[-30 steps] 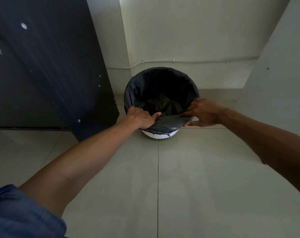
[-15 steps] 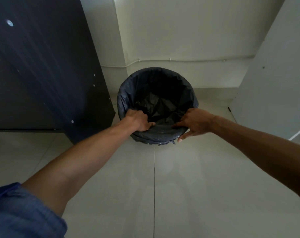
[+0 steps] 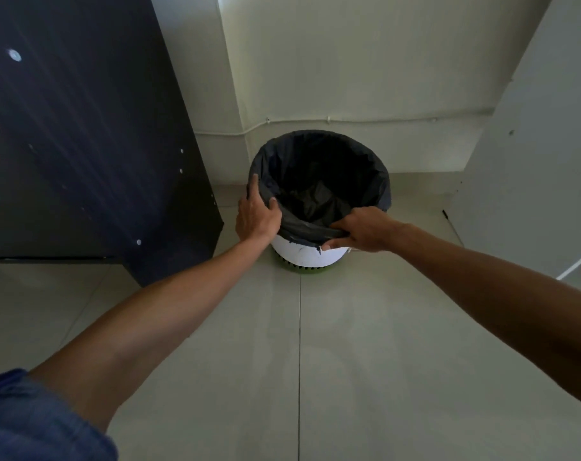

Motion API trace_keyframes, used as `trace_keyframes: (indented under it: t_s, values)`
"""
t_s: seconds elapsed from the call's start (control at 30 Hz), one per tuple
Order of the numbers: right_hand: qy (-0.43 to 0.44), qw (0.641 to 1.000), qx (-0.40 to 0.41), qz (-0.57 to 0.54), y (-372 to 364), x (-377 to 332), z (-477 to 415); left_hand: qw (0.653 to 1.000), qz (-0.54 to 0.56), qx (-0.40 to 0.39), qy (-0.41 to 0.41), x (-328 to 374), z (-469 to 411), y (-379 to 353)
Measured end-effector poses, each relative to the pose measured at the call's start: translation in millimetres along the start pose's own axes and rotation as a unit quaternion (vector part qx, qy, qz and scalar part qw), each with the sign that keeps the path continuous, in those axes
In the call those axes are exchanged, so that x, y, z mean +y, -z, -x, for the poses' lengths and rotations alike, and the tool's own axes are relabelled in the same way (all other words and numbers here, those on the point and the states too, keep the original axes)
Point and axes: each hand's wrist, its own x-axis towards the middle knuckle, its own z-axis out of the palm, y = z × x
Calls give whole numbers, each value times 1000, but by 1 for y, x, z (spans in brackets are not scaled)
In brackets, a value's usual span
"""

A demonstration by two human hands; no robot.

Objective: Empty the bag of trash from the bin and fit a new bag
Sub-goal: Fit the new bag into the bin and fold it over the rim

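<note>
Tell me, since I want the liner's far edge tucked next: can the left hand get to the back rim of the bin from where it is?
Probably yes. The left hand lies open on the black bag at the bin's left rim, and nothing blocks the rim behind it.

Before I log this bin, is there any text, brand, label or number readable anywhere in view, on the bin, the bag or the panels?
None can be read.
Bin: white wall with a faint dark scuff, no lettering.
Black bag: plain, no print.
Dark cabinet panel: only pale fixing dots, no sign.
White panel on the right: blank.
</note>
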Motion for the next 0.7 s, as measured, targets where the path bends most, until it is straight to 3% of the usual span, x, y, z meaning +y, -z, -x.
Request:
trace_keyframes:
  t_s: [0.1, 0.17, 0.27, 0.43, 0.5, 0.7]
  values:
    - [-24, 999, 4, -34, 1, -1, -2, 993, 109, 20, 44, 9, -4, 2]
    - [-27, 999, 30, -30, -3, 2, -2, 974, 190, 36, 115, 11, -8, 1]
    - [-25, 996, 78, -31, -9, 11, -1, 921, 329, 36, 204, 10, -19, -2]
    - [-22, 988, 152, -25, -14, 27, -4, 833, 489, 10, 259, 13, -25, -4]
    - [-35, 985, 166, -35, -13, 33, -7, 825, 501, 1, 260, 12, -27, -3]
    - [-22, 979, 203, -27, -16, 30, -9, 850, 455, 18, 266, 4, -32, -10]
